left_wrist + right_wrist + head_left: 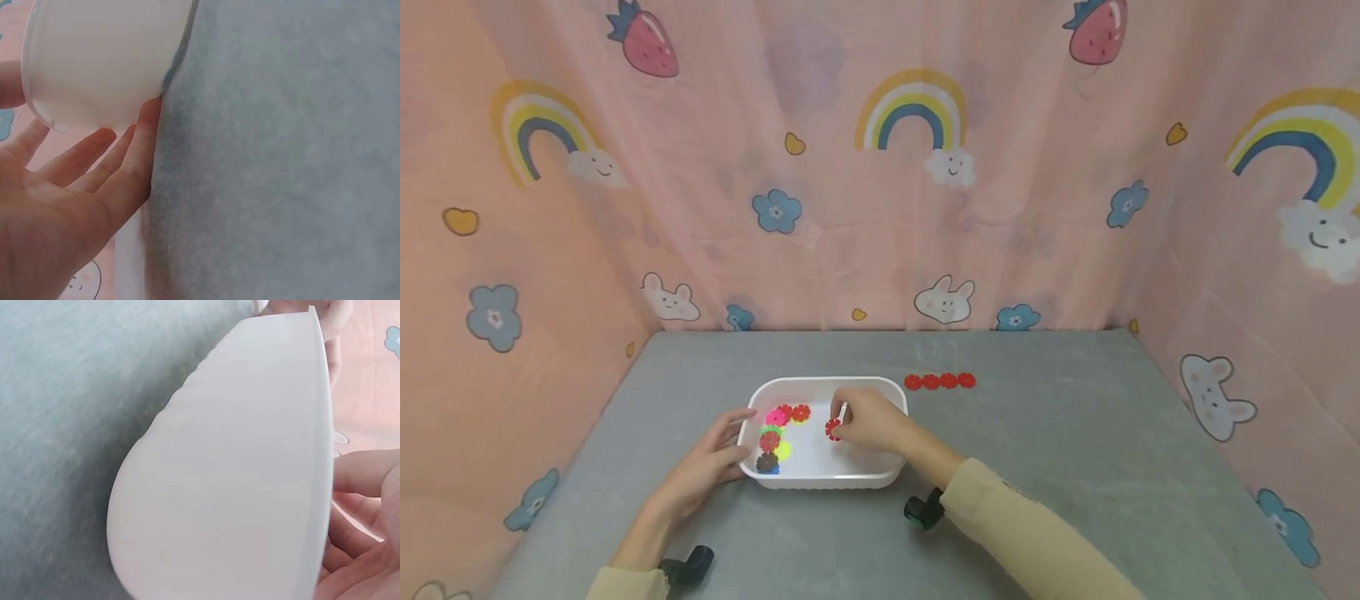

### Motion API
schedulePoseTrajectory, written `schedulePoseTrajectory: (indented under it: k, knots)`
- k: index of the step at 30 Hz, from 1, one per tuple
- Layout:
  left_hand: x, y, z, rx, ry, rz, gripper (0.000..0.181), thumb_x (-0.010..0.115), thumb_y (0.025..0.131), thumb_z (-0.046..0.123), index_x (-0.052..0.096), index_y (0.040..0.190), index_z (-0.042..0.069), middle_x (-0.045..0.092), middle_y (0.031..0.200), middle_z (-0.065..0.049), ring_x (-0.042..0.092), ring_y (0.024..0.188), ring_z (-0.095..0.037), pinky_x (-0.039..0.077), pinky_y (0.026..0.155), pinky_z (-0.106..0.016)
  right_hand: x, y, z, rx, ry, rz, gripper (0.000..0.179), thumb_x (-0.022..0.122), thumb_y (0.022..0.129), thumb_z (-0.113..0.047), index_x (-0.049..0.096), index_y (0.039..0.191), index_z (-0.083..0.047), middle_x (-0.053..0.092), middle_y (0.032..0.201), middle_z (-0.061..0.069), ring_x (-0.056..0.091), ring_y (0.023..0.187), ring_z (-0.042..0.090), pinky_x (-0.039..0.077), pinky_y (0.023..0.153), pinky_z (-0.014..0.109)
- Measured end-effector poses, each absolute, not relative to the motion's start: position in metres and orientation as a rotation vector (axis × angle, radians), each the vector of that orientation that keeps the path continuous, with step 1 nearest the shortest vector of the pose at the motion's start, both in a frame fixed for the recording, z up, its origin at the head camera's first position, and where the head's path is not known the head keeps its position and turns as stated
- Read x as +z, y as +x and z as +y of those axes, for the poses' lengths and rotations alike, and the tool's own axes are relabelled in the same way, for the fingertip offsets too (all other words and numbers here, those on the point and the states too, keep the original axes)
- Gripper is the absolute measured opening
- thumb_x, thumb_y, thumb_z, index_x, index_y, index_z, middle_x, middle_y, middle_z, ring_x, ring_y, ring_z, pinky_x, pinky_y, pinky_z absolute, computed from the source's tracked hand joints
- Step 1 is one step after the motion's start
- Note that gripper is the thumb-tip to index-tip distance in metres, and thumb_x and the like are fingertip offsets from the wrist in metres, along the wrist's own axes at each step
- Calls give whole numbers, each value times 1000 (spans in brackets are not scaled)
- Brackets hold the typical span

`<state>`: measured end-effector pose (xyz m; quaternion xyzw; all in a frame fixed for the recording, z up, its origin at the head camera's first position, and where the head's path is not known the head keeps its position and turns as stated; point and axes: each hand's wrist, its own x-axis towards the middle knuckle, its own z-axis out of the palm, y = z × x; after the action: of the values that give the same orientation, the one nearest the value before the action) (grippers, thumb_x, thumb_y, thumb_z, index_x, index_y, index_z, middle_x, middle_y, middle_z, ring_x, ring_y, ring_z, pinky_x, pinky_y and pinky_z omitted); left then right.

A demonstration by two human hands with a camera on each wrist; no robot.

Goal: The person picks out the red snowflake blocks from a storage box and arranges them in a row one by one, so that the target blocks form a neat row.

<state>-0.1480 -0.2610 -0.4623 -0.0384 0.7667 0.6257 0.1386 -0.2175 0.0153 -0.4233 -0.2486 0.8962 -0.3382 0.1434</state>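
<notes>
A white plastic tray (827, 482) stands on the table. My right hand (868, 419) reaches over its right side and pinches a red notched plastic disc (832, 429) between thumb and fingers, above the tray floor. In the right wrist view the tray wall hides that disc, and the curled fingers (350, 544) show behind the rim. My left hand (707, 454) touches the tray's left end, its fingers fairly straight against the outer wall (94, 69). Along the left inside lie more discs: a pink disc (776, 417), a brown disc (767, 462), a yellow disc (784, 451) and several red ones.
Behind the tray's right corner, several red discs (940, 381) lie in a straight row on the grey table (1060, 467). A pink patterned curtain (850, 250) encloses the table at the back and both sides. Each wrist wears a dark camera mount (688, 568).
</notes>
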Motion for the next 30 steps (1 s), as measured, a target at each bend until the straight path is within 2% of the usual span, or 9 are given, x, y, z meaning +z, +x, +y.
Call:
schedulePoseTrajectory:
  k: [21, 30]
  knots:
    - [-462, -147, -262, 1810, -97, 2210, 58, 56, 102, 14, 31, 155, 13, 20, 163, -24, 45, 136, -43, 52, 99, -44, -416, -217, 70, -1156, -699, 2687, 16, 76, 89, -8, 63, 96, -13, 58, 78, -2, 55, 70, 17, 51, 56, 25]
    - [-463, -148, -263, 1807, -102, 2214, 58, 56, 102, 13, 31, 155, 14, 21, 163, -24, 44, 137, -44, 52, 100, -46, -420, -229, 110, -1266, -601, 2789, 15, 75, 89, -7, 66, 101, -9, 62, 84, 0, 56, 77, 19, 54, 64, 25]
